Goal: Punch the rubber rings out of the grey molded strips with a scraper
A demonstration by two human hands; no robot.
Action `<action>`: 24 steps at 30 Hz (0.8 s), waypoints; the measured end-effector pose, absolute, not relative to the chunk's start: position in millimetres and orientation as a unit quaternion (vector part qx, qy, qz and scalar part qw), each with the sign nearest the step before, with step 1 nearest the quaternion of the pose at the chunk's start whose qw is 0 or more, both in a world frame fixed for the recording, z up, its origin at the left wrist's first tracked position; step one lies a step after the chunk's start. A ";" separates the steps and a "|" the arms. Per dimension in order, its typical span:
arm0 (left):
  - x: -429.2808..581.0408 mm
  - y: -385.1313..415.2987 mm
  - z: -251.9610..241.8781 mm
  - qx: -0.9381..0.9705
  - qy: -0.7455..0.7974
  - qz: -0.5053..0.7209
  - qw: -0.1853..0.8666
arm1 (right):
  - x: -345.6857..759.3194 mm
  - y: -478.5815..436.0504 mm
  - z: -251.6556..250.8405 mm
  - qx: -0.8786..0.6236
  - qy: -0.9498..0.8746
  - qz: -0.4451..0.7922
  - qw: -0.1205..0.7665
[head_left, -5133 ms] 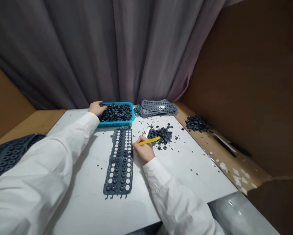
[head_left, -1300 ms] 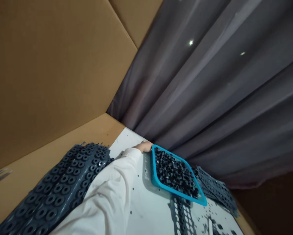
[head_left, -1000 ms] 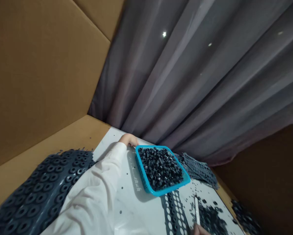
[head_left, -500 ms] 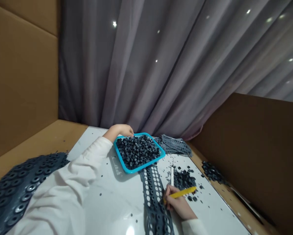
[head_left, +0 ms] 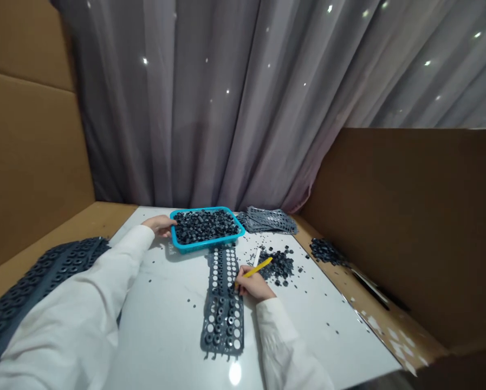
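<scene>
Because my right grip (head_left: 254,285) is clenched on a yellow pencil-like stick (head_left: 258,267), held the way a pen is held, that hand is the working one. It sits just beside the right edge of a dark perforated sheet (head_left: 223,319) lying flat on the white counter (head_left: 319,325), lower holes mostly filled with dark rings, upper holes mostly open. My left grip (head_left: 158,225) rests at the left wall of a blue plastic basket (head_left: 194,248), touching it; I cannot tell whether it is holding anything. That basket is heaped with dark ring-shaped parts (head_left: 206,226). A loose pile of similar parts (head_left: 279,265) lies just right of my right hand, near a white strip (head_left: 257,257), with stray bits around the counter.

Risks: the right wrist or cuff could drag the sheet sideways and jog seated rings out; a knock from the left hand could spill the full basket; stray bits could get under the sheet and tilt it.

Pose: left arm stretched long and forward in a white sleeve (head_left: 84,292), right forearm angled in from the lower right in a white sleeve (head_left: 285,346), wrist bent.
</scene>
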State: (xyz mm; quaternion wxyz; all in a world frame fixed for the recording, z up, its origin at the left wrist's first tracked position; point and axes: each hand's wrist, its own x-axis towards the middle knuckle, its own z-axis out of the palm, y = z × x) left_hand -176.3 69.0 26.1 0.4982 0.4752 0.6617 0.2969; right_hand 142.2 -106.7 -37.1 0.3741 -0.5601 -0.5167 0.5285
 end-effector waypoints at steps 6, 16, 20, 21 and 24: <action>-173.5 74.5 23.1 0.389 0.597 0.451 0.538 | 140.3 -104.9 -39.8 -0.553 -0.511 0.538 0.377; -220.9 118.4 16.8 0.319 0.540 0.503 0.595 | 144.0 -110.6 -39.1 -0.543 -0.508 0.548 0.382; -236.7 128.5 18.9 0.322 0.551 0.510 0.577 | 142.8 -113.1 -33.1 -0.553 -0.504 0.549 0.371; -238.6 129.3 18.9 0.324 0.556 0.512 0.569 | 142.5 -113.5 -31.9 -0.554 -0.503 0.551 0.370; -238.9 126.7 19.1 0.339 0.575 0.519 0.535 | 141.7 -114.3 -29.4 -0.553 -0.498 0.555 0.371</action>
